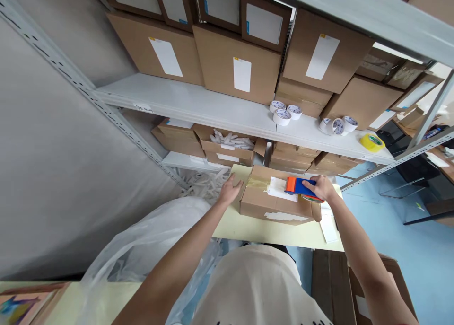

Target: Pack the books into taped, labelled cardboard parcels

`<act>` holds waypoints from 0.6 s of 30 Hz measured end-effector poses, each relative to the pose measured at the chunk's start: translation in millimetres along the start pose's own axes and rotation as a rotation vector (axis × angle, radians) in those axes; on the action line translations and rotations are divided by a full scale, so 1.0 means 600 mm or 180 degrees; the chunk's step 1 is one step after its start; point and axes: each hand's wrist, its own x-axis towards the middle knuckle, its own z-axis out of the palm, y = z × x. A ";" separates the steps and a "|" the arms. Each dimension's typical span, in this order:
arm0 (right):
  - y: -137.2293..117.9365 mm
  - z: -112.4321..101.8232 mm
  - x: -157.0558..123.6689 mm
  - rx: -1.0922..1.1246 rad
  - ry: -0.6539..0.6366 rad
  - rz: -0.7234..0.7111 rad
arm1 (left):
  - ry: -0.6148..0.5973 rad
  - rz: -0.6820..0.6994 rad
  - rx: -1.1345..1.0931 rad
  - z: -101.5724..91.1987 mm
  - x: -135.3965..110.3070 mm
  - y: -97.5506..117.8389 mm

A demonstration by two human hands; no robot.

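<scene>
A brown cardboard box (264, 202) with a white label lies on a pale yellow table (248, 228) in front of me. My left hand (231, 188) rests flat against the box's left end, fingers stretched out. My right hand (322, 188) is closed around a blue and orange tape dispenser (296, 186), which sits on top of the box near its right side. A strip of clear tape runs across the box's lid at the left.
A grey metal shelf (198, 105) holds stacked cardboard boxes, several white tape rolls (283, 113) and a yellow tape roll (371, 142). Lower boxes hold white packing pieces (230, 139). A clear plastic bag (142, 249) lies at my left. Blue floor at right.
</scene>
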 end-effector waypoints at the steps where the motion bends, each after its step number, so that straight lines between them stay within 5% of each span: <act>1: 0.000 0.001 -0.001 -0.0002 0.0018 -0.0003 | -0.0015 0.0019 -0.0191 0.006 -0.001 0.002; 4: 0.000 0.004 -0.003 -0.0029 0.0075 0.0040 | -0.0383 0.0075 -0.0592 0.018 -0.010 0.020; 7: 0.003 0.005 -0.003 -0.0052 0.0021 0.0063 | -0.0544 0.0145 -0.0148 0.010 -0.021 0.047; 12: 0.019 -0.012 0.001 0.0232 -0.0335 -0.0049 | -0.0561 0.1347 0.0837 -0.012 -0.027 0.096; 18: 0.036 -0.025 0.014 0.0937 -0.0797 -0.0121 | -0.0830 0.1302 0.1300 -0.012 -0.020 0.109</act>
